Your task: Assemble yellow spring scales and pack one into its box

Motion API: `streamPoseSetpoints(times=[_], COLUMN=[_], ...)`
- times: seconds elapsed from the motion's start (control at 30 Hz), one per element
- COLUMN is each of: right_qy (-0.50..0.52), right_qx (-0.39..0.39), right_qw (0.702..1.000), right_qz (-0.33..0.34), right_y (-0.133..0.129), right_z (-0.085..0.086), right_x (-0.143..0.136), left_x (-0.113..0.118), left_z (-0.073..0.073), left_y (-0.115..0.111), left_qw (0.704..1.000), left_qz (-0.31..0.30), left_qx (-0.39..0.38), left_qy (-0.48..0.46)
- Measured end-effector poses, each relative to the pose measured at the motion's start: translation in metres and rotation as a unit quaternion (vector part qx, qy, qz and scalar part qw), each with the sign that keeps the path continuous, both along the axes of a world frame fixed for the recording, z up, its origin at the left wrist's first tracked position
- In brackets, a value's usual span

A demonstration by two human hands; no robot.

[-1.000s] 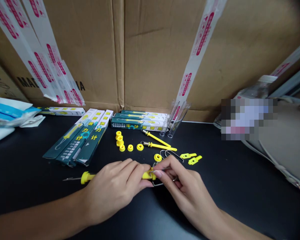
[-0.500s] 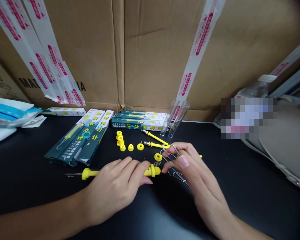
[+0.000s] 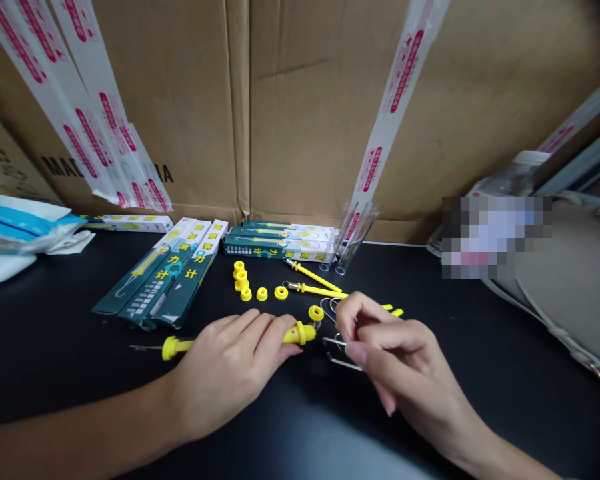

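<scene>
My left hand is wrapped around a yellow tubular spring scale, which lies nearly level just above the table. A thin metal hook sticks out at its left end, and its stepped yellow tip shows past my thumb on the right. My fingers hide the middle of the barrel. In my right hand, a bent metal wire hook is pinched between thumb and fingers, its two ends pointing left toward the scale's tip but apart from it. More wire hooks lie partly hidden behind my right hand.
Yellow rings and caps lie beyond my hands, beside yellow rods with metal ends. Clear tubes stand near the cardboard wall. Printed boxes lie left and at the back. A bottle and a bag are right.
My right hand has lifted a wire hook away from the others and turned it, so its ends now point left. My left hand and the spring scale have shifted slightly left.
</scene>
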State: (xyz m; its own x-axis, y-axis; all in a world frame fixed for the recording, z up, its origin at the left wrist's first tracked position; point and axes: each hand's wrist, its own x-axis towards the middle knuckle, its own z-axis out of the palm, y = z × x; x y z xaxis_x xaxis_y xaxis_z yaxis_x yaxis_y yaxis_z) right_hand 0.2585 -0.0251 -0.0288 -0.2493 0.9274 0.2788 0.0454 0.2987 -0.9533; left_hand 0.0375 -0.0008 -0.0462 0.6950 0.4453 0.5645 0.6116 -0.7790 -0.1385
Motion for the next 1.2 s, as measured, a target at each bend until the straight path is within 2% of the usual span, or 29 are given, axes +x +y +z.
streamPoseSetpoints(times=[0.1, 0.23, 0.33, 0.57, 0.8, 1.0, 1.1, 1.2], right_qy=[0.076, 0.204, 0.248, 0.165, 0.086, 0.148, 0.191, 0.226], right_qx=[-0.047, -0.163, -0.196, -0.208, -0.212, -0.288, -0.275, -0.245], right_qw=[0.995, 0.962, 0.945, 0.962, 0.972, 0.939, 0.935, 0.939], right_qz=[0.034, 0.076, 0.081, 0.059, 0.052, 0.117, 0.116, 0.085], right_y=[0.002, 0.004, 0.006, 0.006, 0.008, 0.01, 0.01, 0.011], right_z=[0.0, 0.0, -0.002, -0.009, -0.008, -0.003, -0.002, -0.003], right_x=[0.0, -0.005, -0.007, -0.005, -0.005, -0.003, -0.003, -0.003], left_x=[0.0, -0.001, 0.0, 0.0, -0.001, -0.002, -0.001, -0.001], left_z=[0.0, -0.001, -0.002, -0.001, -0.002, -0.002, -0.004, -0.004], left_y=[-0.001, -0.001, -0.001, 0.0, 0.0, 0.001, 0.001, 0.0], left_qw=[1.0, 1.0, 1.0, 0.999, 0.998, 0.997, 0.998, 0.998], left_qz=[0.005, 0.004, 0.003, -0.004, -0.001, 0.005, 0.013, 0.017], left_qx=[0.0, -0.002, -0.006, -0.039, -0.062, -0.067, -0.062, -0.055], left_qy=[-0.002, -0.001, -0.003, -0.01, -0.014, -0.022, -0.026, -0.028])
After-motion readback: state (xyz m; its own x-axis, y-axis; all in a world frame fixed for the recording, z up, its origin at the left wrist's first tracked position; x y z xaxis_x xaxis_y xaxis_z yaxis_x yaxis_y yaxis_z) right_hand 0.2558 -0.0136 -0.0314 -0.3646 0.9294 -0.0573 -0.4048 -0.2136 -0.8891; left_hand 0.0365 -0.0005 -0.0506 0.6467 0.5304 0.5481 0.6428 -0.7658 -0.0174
